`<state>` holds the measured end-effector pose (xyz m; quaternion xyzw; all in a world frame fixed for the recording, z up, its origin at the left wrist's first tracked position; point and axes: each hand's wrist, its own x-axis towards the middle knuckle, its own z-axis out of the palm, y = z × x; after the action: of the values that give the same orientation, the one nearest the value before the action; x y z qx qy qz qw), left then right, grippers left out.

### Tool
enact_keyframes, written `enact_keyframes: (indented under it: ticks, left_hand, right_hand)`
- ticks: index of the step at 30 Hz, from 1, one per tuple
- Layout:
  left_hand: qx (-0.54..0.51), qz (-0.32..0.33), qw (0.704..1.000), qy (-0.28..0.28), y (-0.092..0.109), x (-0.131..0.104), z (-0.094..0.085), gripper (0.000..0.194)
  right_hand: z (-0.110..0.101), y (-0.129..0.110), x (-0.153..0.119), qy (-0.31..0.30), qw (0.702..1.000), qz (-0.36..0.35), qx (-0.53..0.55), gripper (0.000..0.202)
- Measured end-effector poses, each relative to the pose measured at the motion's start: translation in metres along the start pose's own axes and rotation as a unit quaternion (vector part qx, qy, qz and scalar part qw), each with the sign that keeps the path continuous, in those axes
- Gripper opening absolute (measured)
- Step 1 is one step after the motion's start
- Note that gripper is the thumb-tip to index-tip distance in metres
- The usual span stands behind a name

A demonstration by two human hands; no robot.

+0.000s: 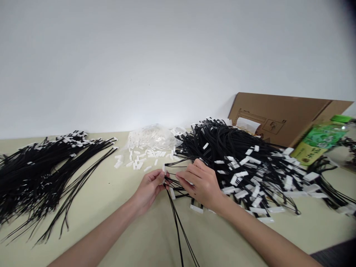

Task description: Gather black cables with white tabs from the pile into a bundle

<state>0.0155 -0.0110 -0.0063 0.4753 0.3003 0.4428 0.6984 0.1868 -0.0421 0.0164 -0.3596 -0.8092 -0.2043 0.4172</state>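
The left hand (pixel 150 188) and the right hand (pixel 200 184) meet near the middle of the pale yellow-green worktop (pixel 116 207), fingertips turned toward each other. The left grip pinches a small white plastic clip (pixel 164 170) between thumb and forefinger. The right grip is pressed together around the ends of a few thin black cords (pixel 178 218), though its fingers hide just how many it holds. These cords lie between the two hands: their gathered ends sit at the fingertips, and their long axis runs from there down toward the person, slightly rightward, trailing off the lower edge of the view. The clip is thus just beside the cord ends, to their left, and the left hand is the nearer one to it. Directly behind the right hand spreads the large heap of black cords with white tags (pixel 250 163). A clear plastic bag of loose white clips (pixel 150 142) lies beyond the left hand. Well apart at far left rests a second pile of black cords (pixel 41 170). A brown cardboard box (pixel 280 116) leans at the back right, beside a green packet (pixel 319 142).
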Motion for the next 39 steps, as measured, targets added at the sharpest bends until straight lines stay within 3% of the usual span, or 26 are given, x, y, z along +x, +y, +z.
enact_keyframes:
  ticks: [9,17,20,25,39]
  left_hand:
    - [0.024,-0.005,0.999,-0.025,0.001,-0.002,0.003,0.026]
    - [0.028,0.003,1.000,-0.002,0.002,-0.003,0.006,0.024]
    - [0.025,0.008,1.000,0.016,0.002,-0.002,0.007,0.024]
    - [0.008,-0.004,0.998,0.064,0.002,-0.001,0.005,0.025]
    - [0.008,-0.016,0.998,0.064,-0.001,0.001,0.000,0.026]
  right_hand:
    - [0.007,-0.003,-0.004,-0.015,1.000,-0.004,0.012,0.015]
    - [0.003,-0.004,-0.002,-0.013,0.999,0.027,0.029,0.011]
    - [0.001,-0.006,0.000,-0.028,0.998,-0.030,0.042,0.019]
    - [0.005,-0.007,-0.002,-0.114,0.984,-0.119,0.067,0.017]
    - [0.011,-0.004,-0.003,-0.123,0.979,-0.158,0.041,0.011]
